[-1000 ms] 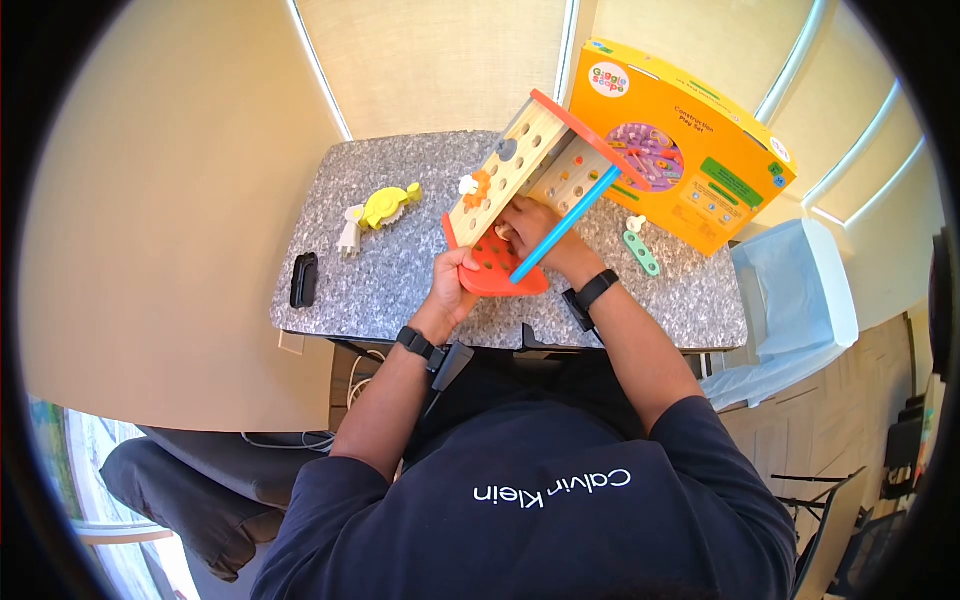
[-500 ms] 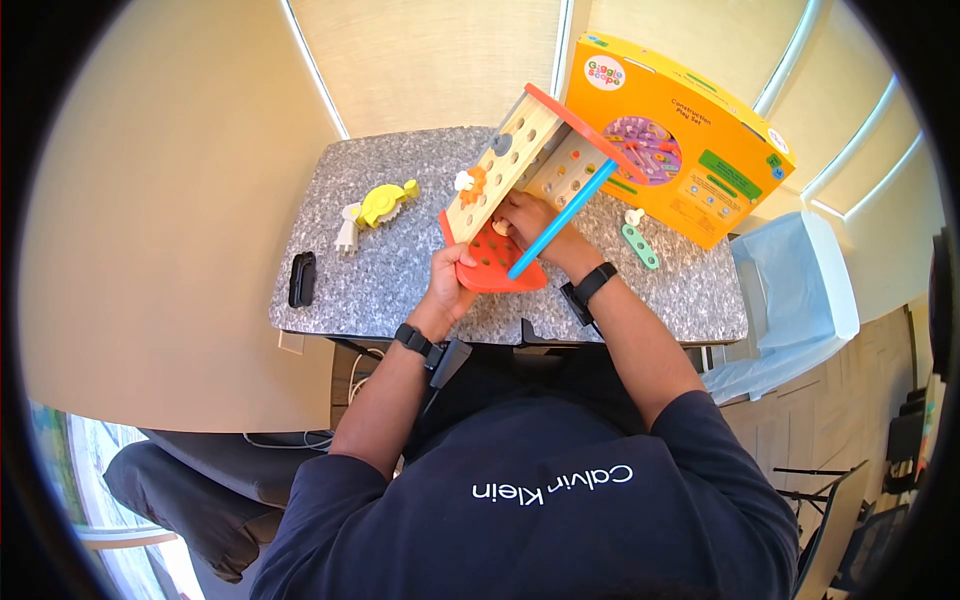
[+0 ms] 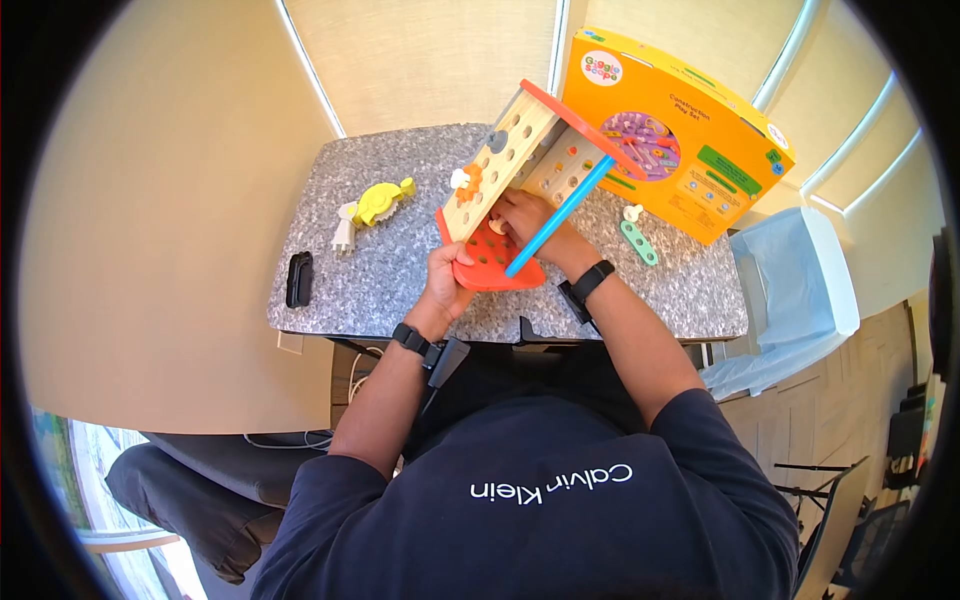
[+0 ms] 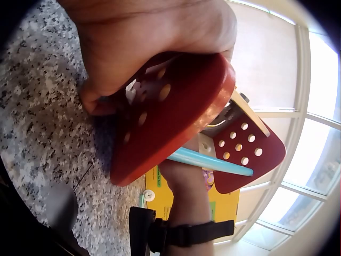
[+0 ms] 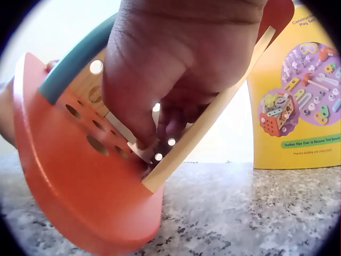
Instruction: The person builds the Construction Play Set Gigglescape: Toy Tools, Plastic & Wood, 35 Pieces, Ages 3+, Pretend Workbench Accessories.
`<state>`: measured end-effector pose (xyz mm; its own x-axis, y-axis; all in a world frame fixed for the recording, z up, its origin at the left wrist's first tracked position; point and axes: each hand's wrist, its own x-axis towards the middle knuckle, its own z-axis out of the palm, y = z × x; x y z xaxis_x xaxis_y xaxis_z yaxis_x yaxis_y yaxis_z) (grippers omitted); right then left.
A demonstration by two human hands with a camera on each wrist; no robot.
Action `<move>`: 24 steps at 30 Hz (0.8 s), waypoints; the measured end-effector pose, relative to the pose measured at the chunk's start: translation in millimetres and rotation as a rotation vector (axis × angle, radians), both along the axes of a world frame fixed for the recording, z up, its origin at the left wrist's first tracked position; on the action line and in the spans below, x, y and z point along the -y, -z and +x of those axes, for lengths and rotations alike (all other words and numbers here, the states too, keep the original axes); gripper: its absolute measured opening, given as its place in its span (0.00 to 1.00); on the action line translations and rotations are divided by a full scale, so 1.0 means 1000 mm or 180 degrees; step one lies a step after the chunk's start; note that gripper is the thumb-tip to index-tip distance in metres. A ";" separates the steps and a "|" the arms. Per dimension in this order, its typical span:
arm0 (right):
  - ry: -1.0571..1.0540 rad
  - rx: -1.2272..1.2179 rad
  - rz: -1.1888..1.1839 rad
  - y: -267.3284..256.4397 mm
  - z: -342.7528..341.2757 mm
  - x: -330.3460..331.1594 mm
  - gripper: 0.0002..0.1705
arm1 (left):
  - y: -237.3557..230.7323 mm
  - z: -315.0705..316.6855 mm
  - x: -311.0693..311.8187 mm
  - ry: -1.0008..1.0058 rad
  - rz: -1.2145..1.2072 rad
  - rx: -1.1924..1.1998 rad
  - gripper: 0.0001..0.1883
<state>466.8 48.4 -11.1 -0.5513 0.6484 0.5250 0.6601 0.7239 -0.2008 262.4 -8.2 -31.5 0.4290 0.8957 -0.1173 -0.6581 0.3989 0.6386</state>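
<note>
A wooden toy toolbox stands tilted over the table, with red end panels (image 3: 495, 275), pale perforated sides (image 3: 520, 135) and a blue rod handle (image 3: 560, 215). My left hand (image 3: 447, 280) grips the near red panel at its lower corner, thumb on the inner face. Under the blue rod, my right hand (image 3: 540, 225) reaches into the toolbox. Its fingers pinch a small pale wooden piece (image 5: 139, 153) close to the red panel's holes; the fingers hide much of it. An orange toothed piece with a white bolt head (image 3: 459, 179) and a grey piece (image 3: 497, 142) sit on the side panel.
A yellow toy piece (image 3: 378, 204) and a white piece (image 3: 344, 230) lie on the left of the speckled table (image 3: 390, 285), near a black holder (image 3: 299, 280). At right are a green holed strip (image 3: 638, 243), a white bolt (image 3: 632, 213), a yellow box (image 3: 700, 130) and a blue-lined bin (image 3: 800, 290).
The toolbox has shifted slightly to the left and away from the body, with both hands staying on it. The right fingers remain at the small wooden piece.
</note>
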 end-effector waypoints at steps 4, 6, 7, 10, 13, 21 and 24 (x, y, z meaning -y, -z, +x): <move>0.0195 0.0137 0.0178 0.009 -0.003 -0.005 0.11 | 0.005 -0.001 -0.003 0.0021 -0.0016 0.0047 0.37; 0.0212 0.0127 0.0336 0.007 -0.006 -0.002 0.09 | 0.005 -0.002 -0.003 0.0015 -0.0005 0.0038 0.36; 0.0212 0.0127 0.0336 0.005 -0.006 0.000 0.09 | 0.005 -0.001 -0.003 0.0016 0.0005 0.0030 0.36; 0.0034 0.0137 0.0262 -0.008 -0.006 0.008 0.09 | -0.002 0.000 0.001 0.0008 -0.0012 0.0011 0.35; 0.0044 0.0317 0.0426 -0.002 -0.003 0.005 0.09 | -0.002 0.001 0.002 -0.0049 -0.0024 0.0028 0.35; 0.0337 0.0377 0.0274 -0.004 -0.010 0.009 0.11 | -0.002 -0.001 0.002 0.0040 -0.0115 0.0090 0.32; 0.0472 0.0509 0.0221 -0.006 -0.014 0.015 0.13 | -0.005 0.000 0.003 0.0012 -0.0092 0.0107 0.32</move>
